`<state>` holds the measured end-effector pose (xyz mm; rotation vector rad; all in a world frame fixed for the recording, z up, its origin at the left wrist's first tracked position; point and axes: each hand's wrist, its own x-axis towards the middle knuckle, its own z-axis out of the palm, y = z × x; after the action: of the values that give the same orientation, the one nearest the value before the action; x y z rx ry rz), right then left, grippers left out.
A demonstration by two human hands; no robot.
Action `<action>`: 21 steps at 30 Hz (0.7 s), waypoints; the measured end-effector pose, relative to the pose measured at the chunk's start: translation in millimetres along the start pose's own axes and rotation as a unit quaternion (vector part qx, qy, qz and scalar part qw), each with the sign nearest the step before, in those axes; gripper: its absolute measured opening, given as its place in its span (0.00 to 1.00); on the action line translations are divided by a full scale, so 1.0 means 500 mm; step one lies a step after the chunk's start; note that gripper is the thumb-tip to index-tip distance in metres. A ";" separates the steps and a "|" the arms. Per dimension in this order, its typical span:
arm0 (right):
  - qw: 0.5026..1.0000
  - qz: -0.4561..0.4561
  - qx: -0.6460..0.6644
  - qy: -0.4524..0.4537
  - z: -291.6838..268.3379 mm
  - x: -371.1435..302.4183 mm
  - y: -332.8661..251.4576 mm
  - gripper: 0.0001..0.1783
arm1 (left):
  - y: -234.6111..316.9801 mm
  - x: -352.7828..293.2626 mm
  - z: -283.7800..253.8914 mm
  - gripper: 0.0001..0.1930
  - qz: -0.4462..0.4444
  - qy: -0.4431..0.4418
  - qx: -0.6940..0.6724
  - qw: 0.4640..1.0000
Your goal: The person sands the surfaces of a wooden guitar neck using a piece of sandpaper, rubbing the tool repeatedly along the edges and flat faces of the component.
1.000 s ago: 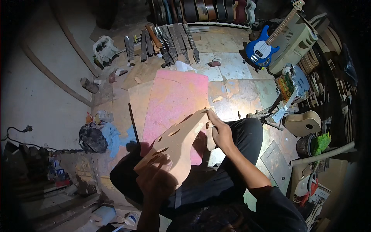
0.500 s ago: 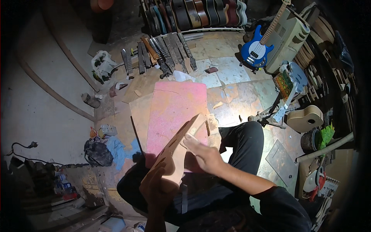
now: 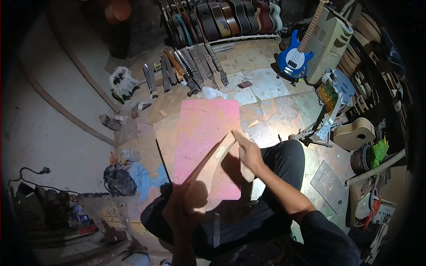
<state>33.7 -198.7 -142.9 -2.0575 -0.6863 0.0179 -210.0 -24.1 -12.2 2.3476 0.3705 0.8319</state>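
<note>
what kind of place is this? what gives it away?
Likely a guitar-making or repair workshop. Giveaways: a row of guitars at the back, an unpainted acoustic guitar body on the right, and a curved pale wooden piece in the person's left hand.

Workpiece point(image 3: 216, 160) between hands point(image 3: 250, 156), above board point(image 3: 206, 119); necks point(image 3: 195, 66) beyond board, guitars point(image 3: 229, 20) behind; bass point(image 3: 290, 63) right of necks, cloth point(image 3: 140, 179) left of board.

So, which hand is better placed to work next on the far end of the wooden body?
The right, probably: the right hand is at that far end, while the left hand grips the near end of the wooden body and seems needed to steady it.
</note>
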 end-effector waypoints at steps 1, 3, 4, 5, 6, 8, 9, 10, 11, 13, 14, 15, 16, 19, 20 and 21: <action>0.998 0.042 0.012 -0.034 0.001 -0.018 -0.052 0.34 | -0.002 0.005 -0.004 0.32 -0.004 0.009 -0.004 1.000; 0.992 -0.113 0.039 -0.040 0.001 -0.069 -0.130 0.36 | 0.003 0.000 -0.003 0.33 -0.019 0.019 -0.020 0.999; 0.986 -0.120 0.064 -0.095 -0.012 -0.084 -0.159 0.36 | 0.002 -0.004 -0.003 0.32 -0.028 0.016 -0.011 0.999; 0.976 -0.129 0.090 -0.150 -0.017 -0.090 -0.174 0.36 | 0.001 -0.008 -0.005 0.32 -0.037 0.015 0.000 0.999; 0.980 -0.081 0.049 -0.173 -0.004 -0.075 -0.121 0.35 | 0.004 -0.007 -0.005 0.32 -0.043 0.012 0.008 0.999; 0.998 -0.058 0.003 -0.006 0.025 -0.014 -0.003 0.32 | 0.010 0.010 0.002 0.33 -0.041 0.008 0.020 0.999; 0.998 -0.046 0.036 0.029 0.021 0.023 0.053 0.30 | 0.013 0.020 0.006 0.33 -0.039 0.009 0.027 0.999; 0.994 0.082 0.053 -0.049 0.003 0.054 0.071 0.29 | 0.001 0.020 0.004 0.35 -0.061 -0.010 0.049 0.997; 0.960 0.175 -0.124 -0.183 -0.021 0.081 0.091 0.29 | -0.016 0.021 0.004 0.36 -0.082 -0.031 0.070 0.994; 0.965 0.117 -0.173 -0.160 -0.060 0.082 0.080 0.26 | -0.024 0.041 -0.007 0.36 -0.098 -0.047 0.089 0.990; 0.980 0.090 -0.127 -0.123 -0.057 0.080 0.073 0.26 | -0.024 0.060 -0.015 0.36 -0.100 -0.043 0.089 0.990; 0.990 0.068 -0.088 -0.082 -0.084 0.074 0.073 0.27 | -0.015 0.078 -0.007 0.35 -0.099 -0.043 0.079 0.991; 0.986 0.073 -0.097 -0.111 -0.101 0.076 0.041 0.29 | -0.017 0.088 0.003 0.32 -0.101 -0.017 0.052 0.993; 0.972 0.081 -0.120 -0.185 -0.154 0.083 -0.106 0.34 | -0.035 0.110 -0.025 0.33 -0.030 -0.007 0.033 0.999; 0.968 0.086 -0.127 -0.198 -0.165 0.089 -0.134 0.36 | -0.035 0.122 -0.037 0.35 -0.066 -0.025 0.017 0.997; 0.964 0.092 -0.135 -0.211 -0.177 0.091 -0.155 0.37 | -0.037 0.134 -0.042 0.35 -0.077 -0.037 0.013 0.996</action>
<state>60.5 -214.6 -20.4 -2.4042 -0.7834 0.5095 -173.5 29.5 20.7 2.3325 0.5268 0.6683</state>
